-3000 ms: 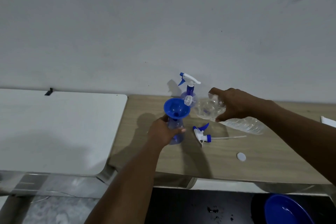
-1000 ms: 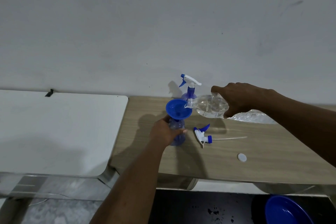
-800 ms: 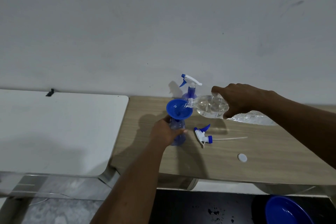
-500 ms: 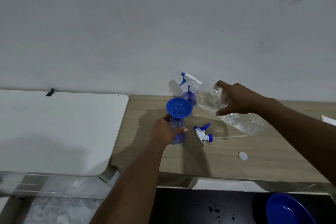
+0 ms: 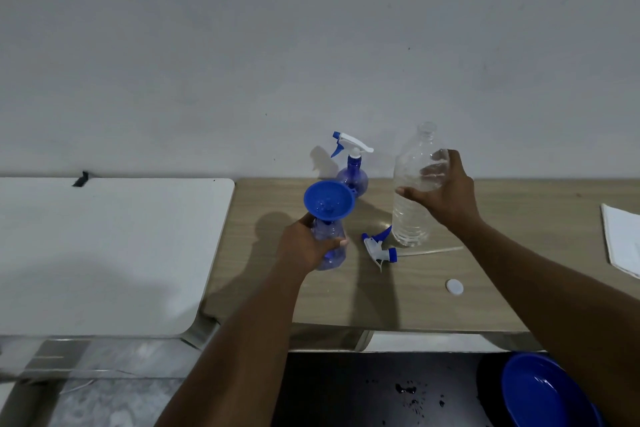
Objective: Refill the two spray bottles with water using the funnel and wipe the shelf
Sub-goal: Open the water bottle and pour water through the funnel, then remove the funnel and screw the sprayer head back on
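My left hand point(image 5: 306, 246) grips an open blue spray bottle point(image 5: 333, 250) standing on the wooden shelf point(image 5: 485, 295). A blue funnel point(image 5: 329, 200) sits in its neck. My right hand point(image 5: 446, 196) holds a clear water bottle point(image 5: 414, 198) upright, uncapped, its base at the shelf surface. A loose spray head point(image 5: 379, 248) with its dip tube lies on the shelf between the two bottles. A second spray bottle point(image 5: 352, 170), with its trigger head on, stands behind the funnel near the wall.
A white bottle cap point(image 5: 454, 287) lies on the shelf in front of my right arm. A white table point(image 5: 104, 253) adjoins the shelf on the left. White paper point(image 5: 621, 239) lies at the far right. A blue basin point(image 5: 547, 392) sits below.
My right hand has tipped the water bottle from pouring into the funnel back to upright, away to the right. My left hand still holds the spray bottle.
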`<state>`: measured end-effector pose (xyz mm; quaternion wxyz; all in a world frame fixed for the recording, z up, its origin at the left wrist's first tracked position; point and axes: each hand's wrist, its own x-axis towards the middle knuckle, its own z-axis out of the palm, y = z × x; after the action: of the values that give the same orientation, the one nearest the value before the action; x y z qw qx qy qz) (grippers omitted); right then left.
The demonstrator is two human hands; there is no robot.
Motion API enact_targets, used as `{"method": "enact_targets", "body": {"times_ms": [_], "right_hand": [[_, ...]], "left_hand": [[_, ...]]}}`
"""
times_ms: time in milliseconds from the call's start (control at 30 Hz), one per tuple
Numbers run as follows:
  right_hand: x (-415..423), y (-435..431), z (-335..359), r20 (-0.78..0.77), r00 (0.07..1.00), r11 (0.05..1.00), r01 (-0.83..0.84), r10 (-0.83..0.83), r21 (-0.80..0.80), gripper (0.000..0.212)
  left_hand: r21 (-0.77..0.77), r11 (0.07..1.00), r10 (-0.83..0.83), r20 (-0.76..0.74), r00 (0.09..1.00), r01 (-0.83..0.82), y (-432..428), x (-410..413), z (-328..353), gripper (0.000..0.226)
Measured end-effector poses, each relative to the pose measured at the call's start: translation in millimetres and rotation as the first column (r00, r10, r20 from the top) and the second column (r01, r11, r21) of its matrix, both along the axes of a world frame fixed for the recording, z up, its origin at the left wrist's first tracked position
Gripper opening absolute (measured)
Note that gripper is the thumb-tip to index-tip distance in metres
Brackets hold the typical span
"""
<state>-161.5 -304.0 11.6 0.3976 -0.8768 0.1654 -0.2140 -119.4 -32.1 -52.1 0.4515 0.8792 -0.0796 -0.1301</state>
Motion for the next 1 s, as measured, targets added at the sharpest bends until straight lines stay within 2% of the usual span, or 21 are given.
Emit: {"method": "enact_targets", "body": {"times_ms": [167,333,400,500,567,633,700,767,800,833,867,933,967,1000], "right_hand": [[-4.3,5.0,-13.6,0.036,0.993,0.991,0.112,-0.114,0.069,0.093],[-7.5,-4.6,-16.8,0.008,0.986,0.978,0.163,-0.166,0.13,0.101],[-10.2,-7.9,-17.5,-0.005,0.988,0.977,0.156,-0.157,0.144,0.106],[-14.7,-8.9,-17.6,-0.01,0.993,0.977,0.118,-0.119,0.179,0.113],[-18.1,-6.1,-18.6,0.02,0.991,0.977,0.131,-0.136,0.167,0.112],[-22.8,0.2,-17.7,0.124,0.962,0.967,0.231,-0.244,0.11,0.106],[-28.2,11.6,-12.5,0.353,0.878,0.939,0.345,-0.324,0.003,0.09],[-31.6,31.0,-0.6,0.587,0.78,0.926,0.354,-0.217,-0.128,0.071],[-30.7,43.9,6.5,0.632,0.768,0.939,0.285,-0.103,-0.193,0.067],[-28.7,59.0,14.8,0.615,0.789,0.955,0.173,0.013,-0.242,0.066],[-24.6,73.9,21.4,0.537,0.835,0.962,0.034,0.123,-0.272,0.069],[-12.9,99.7,29.9,0.246,0.916,0.922,-0.236,0.316,-0.305,0.083],[-5.6,109.4,30.5,0.08,0.923,0.886,-0.332,0.375,-0.323,0.091],[1.5,116.4,29.3,-0.056,0.911,0.85,-0.403,0.409,-0.339,0.099]], "left_hand": [[-0.002,1.0,0.028,-0.004,1.0,-0.028,-1.5,1.6,-5.2,0.063],[-0.019,1.0,-0.007,-0.001,1.0,0.006,-1.3,-0.4,-4.0,0.035],[-0.028,1.0,-0.012,0.015,1.0,0.012,-0.7,-0.7,-5.1,0.038],[-0.015,0.999,0.039,-0.013,0.999,-0.039,-1.8,0.8,-5.6,0.059],[-0.015,0.999,0.034,-0.007,0.999,-0.034,-1.9,-1.2,-2.9,0.05],[-0.043,0.999,-0.002,0.013,1.0,0.003,-2.2,-3.4,-0.7,0.039],[-0.045,0.999,-0.011,0.01,1.0,0.012,-2.8,-3.8,-0.6,0.039],[-0.056,0.998,0.011,-0.02,1.0,-0.012,-3.5,-4.0,0.6,0.041],[-0.035,0.999,0.034,-0.034,0.999,-0.035,-3.6,-5.0,3.7,0.042],[-0.04,0.998,0.038,-0.053,0.998,-0.04,-3.3,-3.3,2.2,0.039],[-0.116,0.992,0.037,-0.099,0.994,-0.048,-3.6,-3.0,3.0,0.03],[-0.2,0.979,0.028,-0.079,0.996,-0.044,-3.9,-4.2,5.3,0.012],[-0.243,0.968,0.048,-0.073,0.996,-0.064,-4.1,-6.5,7.9,0.009],[-0.319,0.941,0.068,-0.15,0.986,-0.113,-3.4,-9.8,12.4,0.007]]}}
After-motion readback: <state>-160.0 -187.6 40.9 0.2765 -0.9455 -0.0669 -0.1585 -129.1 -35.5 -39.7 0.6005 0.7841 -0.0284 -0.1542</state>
